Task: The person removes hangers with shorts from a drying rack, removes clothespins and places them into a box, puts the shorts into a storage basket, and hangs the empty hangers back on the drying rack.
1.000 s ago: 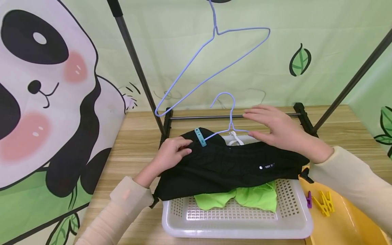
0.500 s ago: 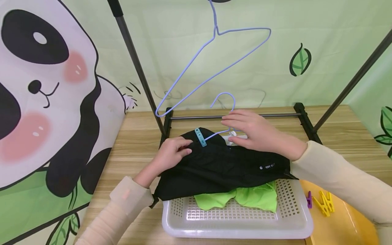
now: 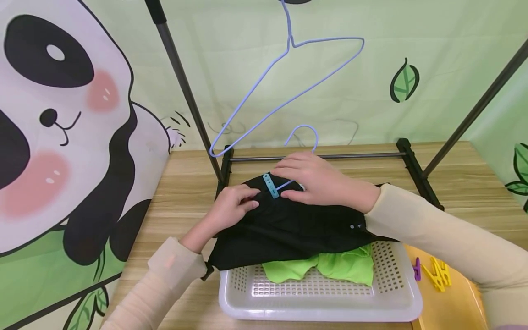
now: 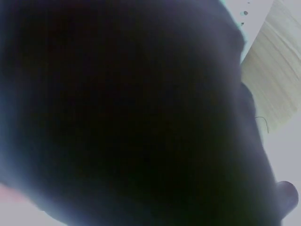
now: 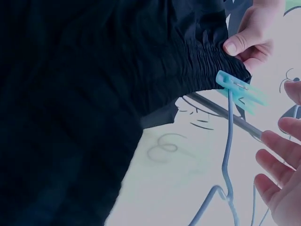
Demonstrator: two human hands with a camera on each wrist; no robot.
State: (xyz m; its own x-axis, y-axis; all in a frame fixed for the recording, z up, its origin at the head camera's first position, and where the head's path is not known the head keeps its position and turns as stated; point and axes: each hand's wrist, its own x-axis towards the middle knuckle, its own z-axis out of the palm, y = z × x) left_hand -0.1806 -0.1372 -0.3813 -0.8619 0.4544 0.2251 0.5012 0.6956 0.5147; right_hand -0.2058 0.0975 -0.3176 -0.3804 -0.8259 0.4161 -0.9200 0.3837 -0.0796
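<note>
Black elastic-waist pants [image 3: 288,229] lie across a white perforated basket [image 3: 321,314]. A light blue clothespin [image 3: 271,185] clips the left end of their waistband to a lavender wire hanger [image 3: 316,136]. My left hand [image 3: 233,206] pinches the waistband beside that clothespin; the thumb shows on the cloth in the right wrist view. Above the hanger's middle is my right hand [image 3: 317,178], its fingers extended toward the clothespin and apart from it in the right wrist view. It hides part of the hanger. Dark cloth [image 4: 131,113] fills most of the left wrist view.
Bright green cloth [image 3: 346,268] lies in the basket under the pants. A second lavender hanger [image 3: 326,78] hangs above, within a dark metal rack [image 3: 181,78]. At the right, an orange tray [image 3: 445,311] holds yellow clothespins [image 3: 437,274] and a purple clothespin [image 3: 417,269].
My right hand has moved left over the hanger, from its right arm to near the light blue clothespin. The left hand has kept its place on the waistband.
</note>
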